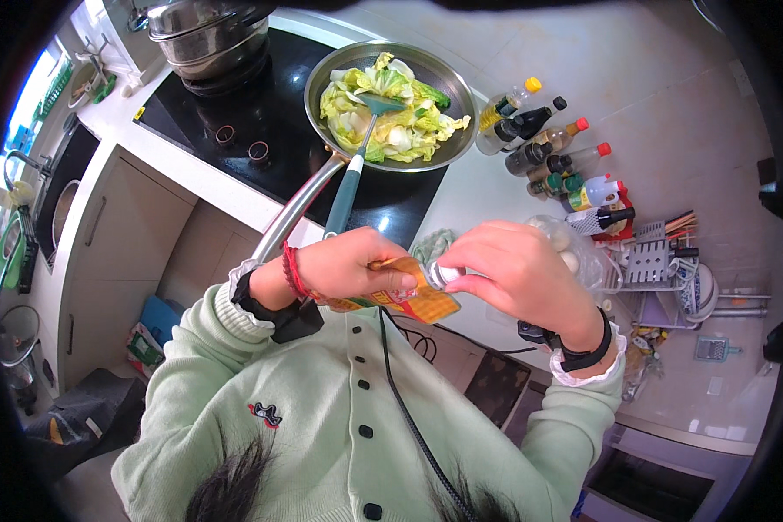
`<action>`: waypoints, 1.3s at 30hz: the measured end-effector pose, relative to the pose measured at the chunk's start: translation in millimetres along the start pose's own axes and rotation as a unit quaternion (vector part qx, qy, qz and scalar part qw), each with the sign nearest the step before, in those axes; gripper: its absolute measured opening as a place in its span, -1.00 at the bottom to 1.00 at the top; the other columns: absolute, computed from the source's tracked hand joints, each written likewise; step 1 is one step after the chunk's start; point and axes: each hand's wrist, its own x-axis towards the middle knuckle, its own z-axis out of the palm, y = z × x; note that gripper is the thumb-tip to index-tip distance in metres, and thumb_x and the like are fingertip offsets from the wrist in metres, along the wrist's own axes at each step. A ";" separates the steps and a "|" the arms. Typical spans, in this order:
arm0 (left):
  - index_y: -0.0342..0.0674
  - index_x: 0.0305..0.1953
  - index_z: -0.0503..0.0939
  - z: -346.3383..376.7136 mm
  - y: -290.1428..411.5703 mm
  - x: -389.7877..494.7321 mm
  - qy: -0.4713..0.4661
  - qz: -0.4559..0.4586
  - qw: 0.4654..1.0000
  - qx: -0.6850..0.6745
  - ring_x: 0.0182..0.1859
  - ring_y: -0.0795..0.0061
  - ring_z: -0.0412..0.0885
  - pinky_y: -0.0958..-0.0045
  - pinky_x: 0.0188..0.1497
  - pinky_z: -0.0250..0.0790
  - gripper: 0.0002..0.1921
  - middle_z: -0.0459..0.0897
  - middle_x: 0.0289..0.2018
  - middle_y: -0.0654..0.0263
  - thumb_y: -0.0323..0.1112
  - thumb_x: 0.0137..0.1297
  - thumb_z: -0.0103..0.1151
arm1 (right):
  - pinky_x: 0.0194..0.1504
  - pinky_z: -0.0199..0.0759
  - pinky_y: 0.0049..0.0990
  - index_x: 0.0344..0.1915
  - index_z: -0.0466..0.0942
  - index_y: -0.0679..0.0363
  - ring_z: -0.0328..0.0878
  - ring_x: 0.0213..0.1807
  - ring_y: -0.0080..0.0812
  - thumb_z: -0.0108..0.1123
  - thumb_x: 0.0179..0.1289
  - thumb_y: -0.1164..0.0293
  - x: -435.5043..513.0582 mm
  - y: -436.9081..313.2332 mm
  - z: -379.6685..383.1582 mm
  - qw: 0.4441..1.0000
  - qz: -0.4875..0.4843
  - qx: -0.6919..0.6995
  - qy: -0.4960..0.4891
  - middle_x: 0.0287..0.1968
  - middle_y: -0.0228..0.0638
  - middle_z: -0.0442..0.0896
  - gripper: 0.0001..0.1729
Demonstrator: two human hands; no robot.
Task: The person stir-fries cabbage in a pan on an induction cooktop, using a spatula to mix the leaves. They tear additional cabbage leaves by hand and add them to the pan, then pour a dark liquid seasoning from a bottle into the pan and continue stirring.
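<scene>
My left hand (355, 264) grips an orange and yellow spouted pouch (424, 293), held sideways in front of my chest. The fingers of my right hand (506, 264) are closed around the white cap (445, 275) at the pouch's spout. Whether the cap is loose on the spout, I cannot tell. Beyond my hands, a steel frying pan (458, 140) sits on the hob, filled with pieces of leafy cabbage (398, 137). A spatula with a green head and handle (344, 199) rests in the pan, its head on the leaves and its handle pointing towards me.
A lidded steel pot (212, 46) stands on the black hob (196, 124) at left. Several sauce and oil bottles (548, 140) line the wall at right, near a plastic bag of round white items (571, 251). The pan's handle (300, 205) juts towards my left forearm. A cable hangs down my front.
</scene>
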 end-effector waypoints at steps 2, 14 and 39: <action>-0.33 -0.15 0.58 0.1 -1.6 -0.2 -0.024 -0.062 0.997 -0.029 -0.46 0.52 0.46 0.44 -0.35 0.35 -0.74 0.55 -0.53 0.19 -0.24 0.32 0.12 | -0.35 0.43 -0.37 -0.33 0.57 0.24 0.55 -0.39 -0.24 0.32 -0.07 0.44 -2.3 3.0 -0.2 0.999 -0.037 -0.004 0.015 -0.37 -0.28 0.60 -0.77; -0.48 -0.14 0.53 -25.3 7.2 13.9 -0.200 -0.069 0.975 -0.065 -0.32 0.64 0.47 0.50 -0.20 0.36 -0.66 0.65 -0.38 0.26 -0.22 0.33 0.12 | -0.24 0.59 -0.52 -0.46 0.53 0.26 0.59 -0.26 -0.40 0.24 -0.12 0.58 -19.7 0.0 15.7 0.921 -0.304 -0.218 0.107 -0.31 -0.30 0.61 -0.87; -0.44 -0.13 0.57 2.0 7.9 25.2 0.082 -0.179 0.969 -0.151 -0.26 0.60 0.54 0.57 -0.14 0.37 -0.62 0.65 -0.31 0.31 -0.17 0.26 0.20 | 0.07 0.40 -0.32 -0.02 0.45 0.28 0.53 0.00 -0.17 0.24 0.10 0.52 -144.4 240.0 269.8 0.698 0.503 0.126 0.493 0.01 -0.12 0.53 -0.60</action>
